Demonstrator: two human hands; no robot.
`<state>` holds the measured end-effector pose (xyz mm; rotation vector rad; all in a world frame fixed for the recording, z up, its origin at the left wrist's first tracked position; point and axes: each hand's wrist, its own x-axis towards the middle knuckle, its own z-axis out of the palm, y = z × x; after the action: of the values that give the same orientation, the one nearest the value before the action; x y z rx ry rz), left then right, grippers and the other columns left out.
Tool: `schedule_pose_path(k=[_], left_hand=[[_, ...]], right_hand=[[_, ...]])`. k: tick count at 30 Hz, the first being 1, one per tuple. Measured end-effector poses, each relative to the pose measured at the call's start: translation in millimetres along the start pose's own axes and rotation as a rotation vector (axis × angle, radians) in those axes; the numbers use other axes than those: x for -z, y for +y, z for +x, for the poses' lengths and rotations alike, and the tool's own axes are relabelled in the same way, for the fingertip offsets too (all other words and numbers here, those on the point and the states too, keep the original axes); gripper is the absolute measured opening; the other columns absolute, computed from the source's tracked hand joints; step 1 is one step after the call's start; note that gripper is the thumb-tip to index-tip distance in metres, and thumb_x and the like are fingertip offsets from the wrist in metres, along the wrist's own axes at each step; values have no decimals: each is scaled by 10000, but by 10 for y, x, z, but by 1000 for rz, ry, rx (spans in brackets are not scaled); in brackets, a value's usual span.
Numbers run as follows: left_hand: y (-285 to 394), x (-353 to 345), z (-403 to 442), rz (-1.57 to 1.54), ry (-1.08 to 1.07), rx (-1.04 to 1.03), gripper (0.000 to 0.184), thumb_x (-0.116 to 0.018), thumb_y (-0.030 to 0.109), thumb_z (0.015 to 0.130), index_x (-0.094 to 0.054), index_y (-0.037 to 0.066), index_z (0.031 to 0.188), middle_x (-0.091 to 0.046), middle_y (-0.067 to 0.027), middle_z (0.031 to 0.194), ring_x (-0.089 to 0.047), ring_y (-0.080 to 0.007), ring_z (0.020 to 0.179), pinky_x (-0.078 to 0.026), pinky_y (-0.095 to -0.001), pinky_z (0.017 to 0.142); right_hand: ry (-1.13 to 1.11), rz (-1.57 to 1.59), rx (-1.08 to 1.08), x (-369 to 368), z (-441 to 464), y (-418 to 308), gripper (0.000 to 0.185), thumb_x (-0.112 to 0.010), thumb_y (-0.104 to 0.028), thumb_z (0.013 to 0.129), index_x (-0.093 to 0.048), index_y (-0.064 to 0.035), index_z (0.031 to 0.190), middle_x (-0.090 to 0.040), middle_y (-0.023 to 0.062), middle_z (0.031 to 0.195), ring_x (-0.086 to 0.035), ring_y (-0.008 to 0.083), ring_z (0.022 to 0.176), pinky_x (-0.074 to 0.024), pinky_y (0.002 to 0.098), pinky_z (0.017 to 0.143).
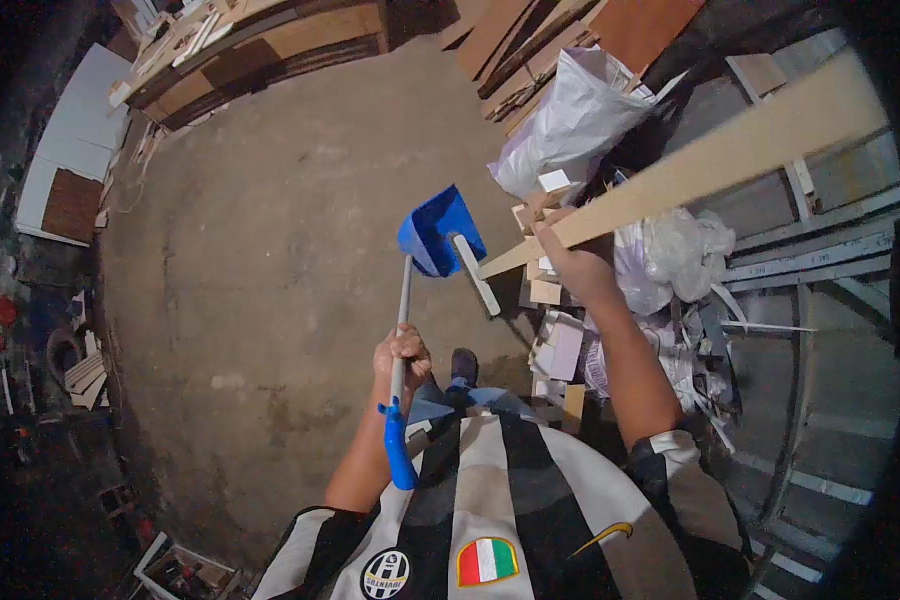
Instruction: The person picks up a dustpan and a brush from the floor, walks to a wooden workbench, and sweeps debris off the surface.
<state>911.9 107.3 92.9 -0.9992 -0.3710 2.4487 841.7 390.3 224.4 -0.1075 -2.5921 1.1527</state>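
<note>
My left hand [402, 348] is wrapped around the grey pole of a blue long-handled dustpan [432, 240], whose blue grip [398, 450] reaches back over my shirt. The dustpan's scoop is low over the concrete floor ahead of my feet. In my right hand [570, 262] is a long pale wooden board [710, 165], slanting from the upper right down to the dustpan. At the board's lower end, a white strip [476, 275] lies across the mouth of the scoop. Whether strip and board are joined, I cannot tell.
Wood offcuts [545, 290] lie in a heap beside my right hand. A stuffed white sack [575, 120] and clear plastic bags [675, 260] stand close by. A metal frame [805, 265] runs along the right. A wooden workbench [260, 60] stands at the upper left.
</note>
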Motion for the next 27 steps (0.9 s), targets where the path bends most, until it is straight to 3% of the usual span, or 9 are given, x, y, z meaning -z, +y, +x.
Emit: schedule_pose_path(k=[5,7,11,15,17,19,21,25,27], left_hand=[[170,-304,234,188,20,-31,387,-236,340,993,-465,87,811,-325,43,473,-319,-74,371,-338,-204,380],[261,-435,310,205,54,-74,388,-235,340,993,-464,93,800,-325,45,471,-316,-69,368,-334,-202,378],[588,-718,551,226,45,-89,389,-236,351,990,-458,107,786,-329,48,472,-317,-65,366,-327,-198,370],[900,-1088,778,125,133,-63,397,-242,365,986,-456,115,765,-326,52,463,-311,-66,361,-320,-196,364],[954,-1159,836,171,147,-65,403,-244,372,985,-454,114,759,-320,53,456,-308,-69,359,-318,-199,363],[1149,-1242,939,213,160,-57,409,-246,378,984,-453,113,752,-314,54,448,-304,-71,356,-315,-202,361],[1397,-1094,1075,260,13,124,267,-286,344,953,-472,179,855,-341,82,521,-360,-91,480,-313,-300,415],[1619,-1192,1231,287,25,98,265,-283,338,952,-473,181,857,-338,87,520,-357,-86,470,-320,-301,413],[1735,-1199,1286,219,10,98,242,-308,317,941,-476,167,853,-350,81,520,-356,-93,456,-333,-305,420]], right_hand=[[10,-195,-22,-347,479,246,213,-634,-250,830,-640,-60,926,-660,102,816,-649,241,751,-497,323,676],[-4,-229,180,-385,616,312,196,-628,-244,837,-652,-73,929,-652,111,778,-647,247,749,-498,330,682],[4,-100,-108,-424,967,-43,142,-610,-208,835,-631,-68,820,-624,121,726,-624,261,750,-467,378,676],[-63,-487,369,-608,1293,-127,138,-633,-178,803,-601,-46,776,-610,98,713,-604,240,704,-452,352,656],[-78,-40,-86,-714,1429,-429,138,-635,-167,797,-590,-46,749,-591,77,689,-590,206,685,-451,331,642],[-159,-10,-168,-936,1609,-605,138,-637,-167,796,-588,-49,743,-579,69,674,-582,193,676,-452,330,638],[-239,30,-246,-1108,1694,-558,139,-638,-166,795,-587,-52,736,-566,61,659,-574,180,666,-453,328,633],[-181,-151,-76,-1673,1912,-185,137,-641,-159,787,-601,-33,753,-611,96,696,-608,201,687,-460,335,632],[-197,-173,-222,-1643,1978,-122,181,-591,-233,826,-611,-58,869,-617,117,670,-628,247,665,-469,370,608]])
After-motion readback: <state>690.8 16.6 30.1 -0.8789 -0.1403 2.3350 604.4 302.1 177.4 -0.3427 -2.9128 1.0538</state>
